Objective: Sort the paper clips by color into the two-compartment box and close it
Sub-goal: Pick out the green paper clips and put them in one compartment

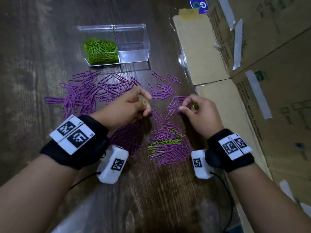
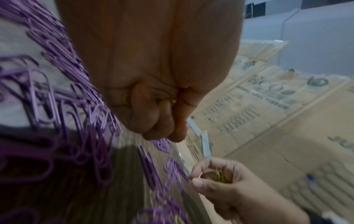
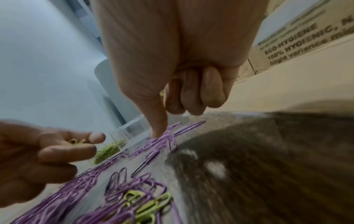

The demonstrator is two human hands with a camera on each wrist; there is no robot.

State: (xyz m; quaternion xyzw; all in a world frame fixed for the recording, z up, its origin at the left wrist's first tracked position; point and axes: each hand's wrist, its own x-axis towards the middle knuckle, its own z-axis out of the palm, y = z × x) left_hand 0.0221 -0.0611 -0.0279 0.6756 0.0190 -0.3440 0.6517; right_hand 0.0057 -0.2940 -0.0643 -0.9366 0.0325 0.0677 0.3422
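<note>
A clear two-compartment box (image 1: 133,27) stands open at the far side of the table. Its left compartment holds green paper clips (image 1: 101,50); the right one looks empty. Purple paper clips (image 1: 80,93) lie spread over the wooden table, and a few green ones (image 1: 165,142) sit in the pile nearest me. My left hand (image 1: 133,106) hovers over the clips with its fingers curled round a few green clips (image 2: 125,100). My right hand (image 1: 193,108) also holds green clips (image 2: 219,175) in its curled fingers, while its thumb tip (image 3: 158,133) touches the purple clips.
Flattened cardboard boxes (image 1: 252,64) under a clear plastic sheet line the right side of the table. A blue round sticker (image 1: 198,5) shows at the top edge. Bare wood lies near me and to the left.
</note>
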